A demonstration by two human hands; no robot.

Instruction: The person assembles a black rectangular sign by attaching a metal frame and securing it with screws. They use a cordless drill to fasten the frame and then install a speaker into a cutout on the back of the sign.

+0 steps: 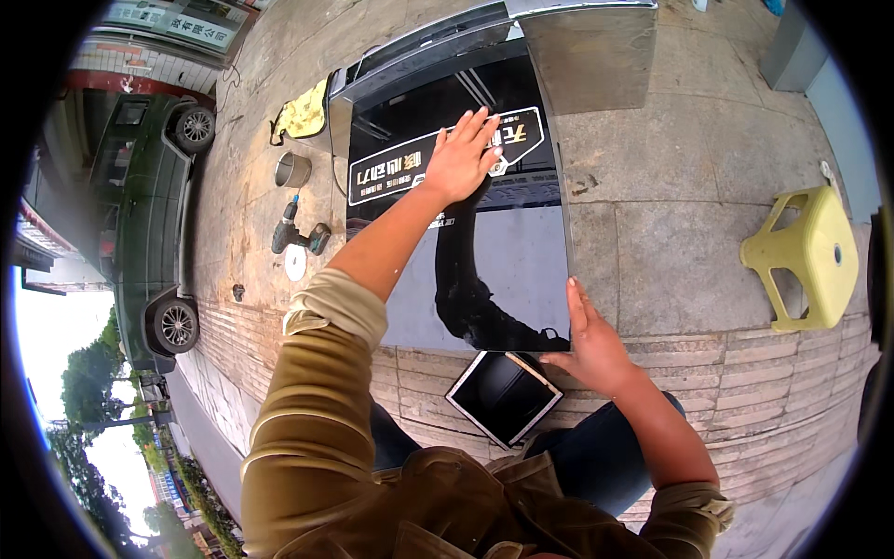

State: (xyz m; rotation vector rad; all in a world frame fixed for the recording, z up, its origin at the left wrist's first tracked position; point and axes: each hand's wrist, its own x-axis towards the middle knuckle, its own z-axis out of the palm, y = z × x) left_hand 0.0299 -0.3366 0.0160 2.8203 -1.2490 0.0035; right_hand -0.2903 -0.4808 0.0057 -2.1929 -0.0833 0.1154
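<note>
A glossy black panel [507,279] lies in front of me, part of a boxy appliance that looks like a range hood. A white-outlined sticker with pale lettering [386,177] crosses its far half. My left hand [461,158] rests flat on the panel over this sticker, fingers spread, holding nothing. At the near right corner, my right hand [601,349] grips the panel, thumb at the near edge and fingers along the right side. A grey metal housing [596,56] stands at the far end. The panel's reflection shows a dark arm shape.
Left of the appliance are a cordless drill [300,233], a white disc [295,264], a metal ring [292,170] and a yellow cloth [303,114]. A black square panel with a pale border [504,401] lies between my legs. A yellow stool [810,256] stands right; a dark green vehicle [144,224] is parked left.
</note>
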